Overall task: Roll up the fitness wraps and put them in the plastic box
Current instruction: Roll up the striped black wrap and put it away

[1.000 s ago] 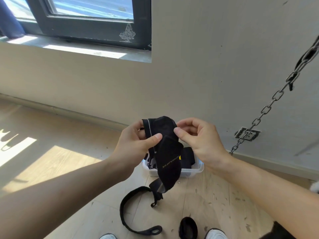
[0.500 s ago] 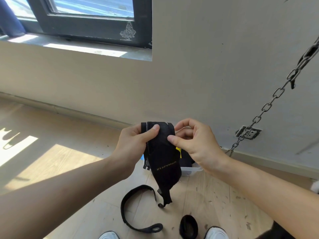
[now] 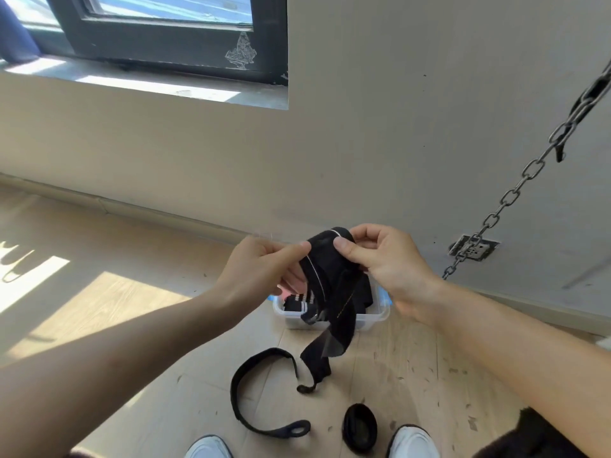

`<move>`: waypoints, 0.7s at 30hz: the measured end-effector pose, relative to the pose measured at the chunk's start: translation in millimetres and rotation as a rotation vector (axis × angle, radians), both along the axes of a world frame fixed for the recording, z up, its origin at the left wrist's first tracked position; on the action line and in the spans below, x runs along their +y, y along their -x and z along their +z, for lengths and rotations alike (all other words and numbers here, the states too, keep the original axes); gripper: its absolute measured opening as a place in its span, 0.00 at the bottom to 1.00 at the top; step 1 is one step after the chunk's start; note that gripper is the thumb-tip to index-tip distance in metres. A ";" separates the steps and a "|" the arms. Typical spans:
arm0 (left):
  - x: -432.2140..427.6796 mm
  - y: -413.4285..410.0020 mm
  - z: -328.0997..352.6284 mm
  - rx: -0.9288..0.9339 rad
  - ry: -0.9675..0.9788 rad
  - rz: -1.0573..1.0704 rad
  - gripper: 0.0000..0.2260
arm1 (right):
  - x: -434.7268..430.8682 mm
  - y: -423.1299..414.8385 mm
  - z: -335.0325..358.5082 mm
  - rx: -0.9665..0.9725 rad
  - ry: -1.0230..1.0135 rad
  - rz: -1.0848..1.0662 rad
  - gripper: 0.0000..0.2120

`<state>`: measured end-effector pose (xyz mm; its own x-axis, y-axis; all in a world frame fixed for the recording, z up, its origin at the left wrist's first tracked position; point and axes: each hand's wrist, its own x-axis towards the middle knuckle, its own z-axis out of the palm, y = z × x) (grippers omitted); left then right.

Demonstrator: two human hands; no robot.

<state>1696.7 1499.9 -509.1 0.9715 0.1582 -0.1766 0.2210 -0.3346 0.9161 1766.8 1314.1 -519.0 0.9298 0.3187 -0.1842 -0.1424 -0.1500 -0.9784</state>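
Two hands are on one fitness wrap (image 3: pixel 332 276) right now. The left hand (image 3: pixel 261 272) pinches its white-edged side between thumb and fingers. The right hand (image 3: pixel 390 266) pinches the folded top, thumb in front and fingers curled over behind. The wrap is up in the air above the plastic box (image 3: pixel 294 320), which sits on the floor (image 3: pixel 396 368) at twelve o'clock from the shoes (image 3: pixel 413 442), close to the wall (image 3: pixel 363 143). Its loose tail hangs down in front of the box, twisted, and ends in a small loop low near the floor.

My worry is the start of the roll. The top looks bunched rather than tightly coiled, so winding on from here would likely give a lopsided roll that springs open once I let go. The twist in the tail could get wound in too. Both grips are fingertip pinches on slack cloth. If either thumb slides, I judge the whole thing unspools and drops, perhaps half into the box, unrolled.

The box holds dark items, though I cannot tell how many, so a fat, loose roll may not seat properly. At six o'clock, between the shoes, lies a dark bundle (image 3: pixel 359 428) that looks like a rolled wrap, and at seven o'clock a long strap (image 3: pixel 243 401) curves over the floor. In this view the tail hangs beside the strap's upper end. I cannot tell whether they touch, but it could snag or drag it. The chain (image 3: pixel 515 190) at two o'clock is well apart and should not interfere.
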 end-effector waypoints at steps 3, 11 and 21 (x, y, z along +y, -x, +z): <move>14.3 -4.6 -5.2 -0.100 -0.173 0.046 0.18 | -8.1 -9.2 8.8 -0.096 0.122 0.175 0.04; 15.2 -8.6 -10.2 0.030 0.017 -0.506 0.20 | -19.3 -17.9 26.7 -0.186 0.255 0.509 0.08; 52.0 -7.9 -42.7 0.266 -0.180 -0.653 0.12 | -44.3 -52.7 22.4 -0.203 0.588 0.470 0.05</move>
<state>1704.7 1552.0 -551.8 0.8054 -0.3909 -0.4455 0.1319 -0.6147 0.7777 1819.5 1269.8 -496.6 0.7549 0.5903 -0.2856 0.2379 -0.6524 -0.7196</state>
